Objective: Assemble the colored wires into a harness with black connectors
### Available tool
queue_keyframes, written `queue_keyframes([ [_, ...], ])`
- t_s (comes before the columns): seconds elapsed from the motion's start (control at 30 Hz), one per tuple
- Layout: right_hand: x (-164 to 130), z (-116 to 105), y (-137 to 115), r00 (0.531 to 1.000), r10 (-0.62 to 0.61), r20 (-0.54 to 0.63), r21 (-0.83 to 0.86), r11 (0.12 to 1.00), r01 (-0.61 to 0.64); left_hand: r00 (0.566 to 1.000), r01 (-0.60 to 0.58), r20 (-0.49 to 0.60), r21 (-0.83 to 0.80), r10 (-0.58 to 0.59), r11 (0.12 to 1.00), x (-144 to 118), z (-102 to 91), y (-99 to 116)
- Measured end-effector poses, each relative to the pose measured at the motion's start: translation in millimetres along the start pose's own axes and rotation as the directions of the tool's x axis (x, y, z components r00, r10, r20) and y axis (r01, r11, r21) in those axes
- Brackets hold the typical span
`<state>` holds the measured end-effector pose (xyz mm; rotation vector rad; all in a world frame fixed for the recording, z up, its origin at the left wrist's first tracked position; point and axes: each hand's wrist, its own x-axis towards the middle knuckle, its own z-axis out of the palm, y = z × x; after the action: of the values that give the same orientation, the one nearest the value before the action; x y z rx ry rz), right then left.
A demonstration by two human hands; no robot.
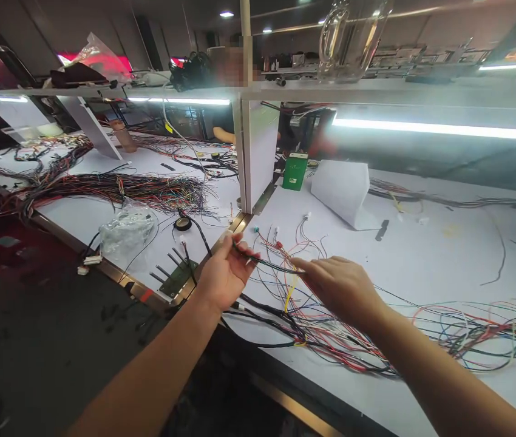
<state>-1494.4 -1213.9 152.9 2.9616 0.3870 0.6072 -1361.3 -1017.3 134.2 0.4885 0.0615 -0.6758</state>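
Some things are hard to see. The fingertips of the right hand (337, 280) are bent down and away, so it cannot be told if they pinch anything. The right arm is cut off at the edge of the picture. A person sits far behind the hands, past the white post (252, 152), and only an arm shows under the shelf. Up above the hands, a clear jug (351, 39) on the shelf is cut off at the top.

The left hand (225, 273) is closed around a thin dark wire (269, 263). The wire runs straight from the left hand's fingers over to the right hand, so it lies between the two hands. It seems to reach the right hand's fingers, but the touch itself is hidden.

Under both hands lies a bunch of loose colored wires (326, 331) on the white table (422, 255). The bunch spreads far out to the right of the right hand. Some wires end in small plugs just past the hands.

To the left of the left hand lies a dark green board (176, 276) with pins, close by. Farther left is a crinkly clear bag (127, 229). Beyond that lies a big pile of wires (103, 185). Past the right hand stand a green box (295, 171) and a folded white sheet (342, 189).
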Motion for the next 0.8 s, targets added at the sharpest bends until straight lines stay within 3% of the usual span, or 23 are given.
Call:
queue_keyframes([
  [0.13, -38.1, 16.3, 45.9, 0.995, 0.064, 0.076, -0.014, 0.998, -0.063, 0.966, -0.077, -0.253, -0.065, 0.059, 0.995, 21.7, -37.7, 13.9],
  [0.2, -70.0, 21.8, 69.7, 0.987, 0.087, 0.132, -0.044, 0.996, -0.082, 0.951, -0.099, -0.3, -0.055, 0.078, 0.994, 29.9, -53.2, 17.6],
  [0.37, -167.7, 18.1, 119.1, 0.936, 0.256, 0.243, -0.196, 0.958, -0.211, 0.964, -0.164, -0.225, -0.067, 0.145, 0.984, 34.5, -63.0, 25.9],
  [0.47, -209.0, 4.7, 132.0, 0.922, 0.35, 0.164, -0.252, 0.919, -0.304, 0.99, -0.121, -0.085, -0.14, 0.11, 0.983, 32.9, -61.4, 30.1],
  [0.57, -227.9, -11.0, 132.4, 0.888, 0.459, 0.01, -0.343, 0.836, -0.429, 0.996, -0.071, 0.037, -0.191, 0.079, 0.979, 31.5, -62.4, 32.0],
  [0.63, -234.7, -18.2, 132.4, 0.847, 0.53, -0.034, -0.397, 0.771, -0.498, 0.992, -0.089, 0.07, -0.189, 0.104, 0.978, 31.0, -65.0, 33.0],
  [0.7, -241.3, -21.5, 135.4, 0.82, 0.572, 0.019, -0.405, 0.754, -0.517, 0.988, -0.113, 0.081, -0.186, 0.13, 0.976, 30.8, -69.3, 34.3],
  [0.8, -247.3, -23.6, 139.3, 0.797, 0.582, 0.165, -0.345, 0.791, -0.506, 0.995, -0.068, 0.058, -0.176, 0.079, 0.982, 30.6, -78.7, 35.5],
])
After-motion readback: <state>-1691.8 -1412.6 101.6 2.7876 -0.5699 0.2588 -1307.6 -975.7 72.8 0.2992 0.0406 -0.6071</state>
